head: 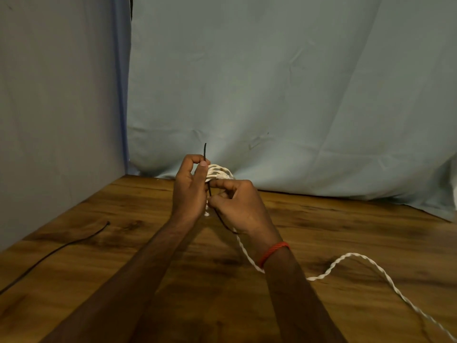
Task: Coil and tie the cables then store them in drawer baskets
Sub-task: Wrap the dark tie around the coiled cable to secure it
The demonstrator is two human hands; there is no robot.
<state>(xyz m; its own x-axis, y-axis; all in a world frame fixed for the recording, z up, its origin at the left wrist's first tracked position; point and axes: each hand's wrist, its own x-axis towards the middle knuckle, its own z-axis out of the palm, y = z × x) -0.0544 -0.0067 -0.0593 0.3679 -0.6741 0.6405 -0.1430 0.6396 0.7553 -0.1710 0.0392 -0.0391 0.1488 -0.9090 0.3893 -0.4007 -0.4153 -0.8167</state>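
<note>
Since the white twisted cable coil (pixel 220 172) looks limp and light, my right hand (pixel 238 206) pinches its waist; my left hand (pixel 189 191) grips the thin black cord (pixel 205 151).

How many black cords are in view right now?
2. One black cord is pinched by the left hand and right hand at the white coil; the second cord lies on the table, far left. More may be hidden.
</note>
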